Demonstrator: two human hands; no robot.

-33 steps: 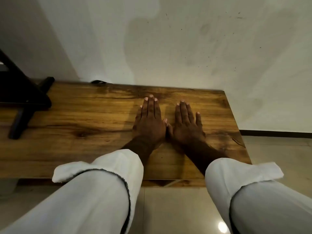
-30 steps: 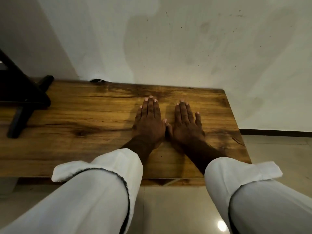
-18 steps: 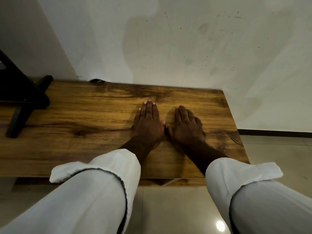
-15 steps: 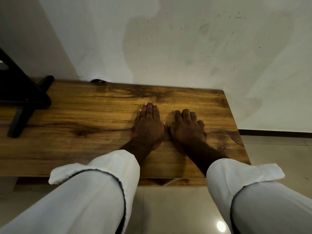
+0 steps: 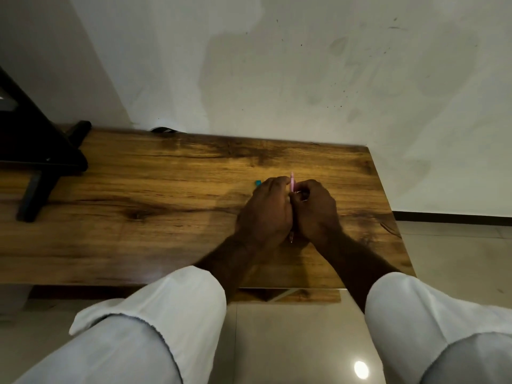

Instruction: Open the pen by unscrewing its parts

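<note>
The pink pen runs near-to-far across the tabletop — one end pokes out beyond your knuckles toward the wall, the other tip shows near your wrists. Half a second ago your palms lay flat on the wood with nothing in them; now both are curled around the pen. It sits squeezed between your left hand and right hand — which press together — while a small teal thing peeks out just beyond your left knuckles.

Wooden table bears black stand, teal bit.
</note>
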